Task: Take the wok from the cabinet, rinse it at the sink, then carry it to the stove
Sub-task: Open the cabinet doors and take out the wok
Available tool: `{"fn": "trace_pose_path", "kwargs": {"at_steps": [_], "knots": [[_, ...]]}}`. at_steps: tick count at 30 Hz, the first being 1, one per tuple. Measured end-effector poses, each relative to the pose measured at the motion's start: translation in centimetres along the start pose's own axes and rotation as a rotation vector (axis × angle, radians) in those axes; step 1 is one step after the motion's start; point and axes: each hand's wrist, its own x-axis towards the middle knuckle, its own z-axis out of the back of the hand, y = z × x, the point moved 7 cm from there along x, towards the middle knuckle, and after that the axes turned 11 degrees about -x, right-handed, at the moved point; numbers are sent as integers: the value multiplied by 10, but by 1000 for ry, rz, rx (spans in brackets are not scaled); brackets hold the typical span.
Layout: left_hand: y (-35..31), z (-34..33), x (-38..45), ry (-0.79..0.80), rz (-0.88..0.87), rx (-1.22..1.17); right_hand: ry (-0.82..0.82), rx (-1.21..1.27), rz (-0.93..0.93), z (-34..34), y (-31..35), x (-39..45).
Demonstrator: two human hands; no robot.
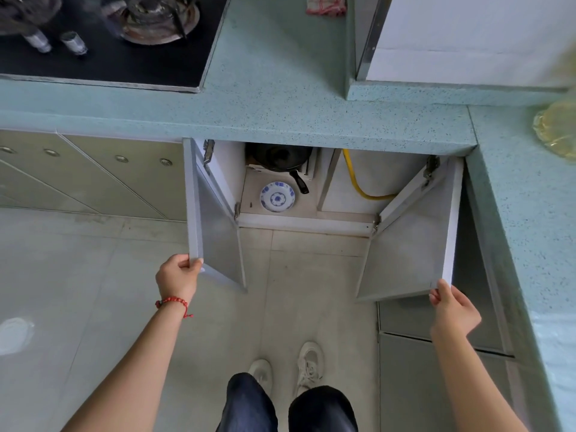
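A black wok with a black handle sits at the back of the open cabinet under the counter, partly hidden by the counter edge. My left hand grips the corner of the left cabinet door. The edge of the right cabinet door is held by my right hand. Both doors are swung wide. The black gas stove lies on the counter at the upper left. No sink is in view.
A blue-and-white plate lies on the cabinet floor in front of the wok. A yellow gas hose curves through the right half. The green countertop wraps around to the right. My feet stand on the tiled floor.
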Motion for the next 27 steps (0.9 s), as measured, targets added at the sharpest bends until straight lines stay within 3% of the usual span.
{"fn": "trace_pose_path", "kwargs": {"at_steps": [4,7,11,13,18,22,27], "knots": [[13,20,18,60,-66,128,-51,9,0,4,-4,-10],[13,28,22,127,-239,322,-21,-138,-12,-7,-16,-35],[-14,9,-7,259,-537,439,190,-564,220,-51,-14,-97],[-30,-8,-23,342,-622,472,321,-653,330,-76,-12,-125],[-50,-49,-41,485,-665,624,545,-925,615,-127,-1,-147],[-52,-87,-29,502,-625,708,609,-1070,811,-160,19,-127],[-50,-144,-11,506,-561,725,649,-1107,911,-207,30,-86]]}}
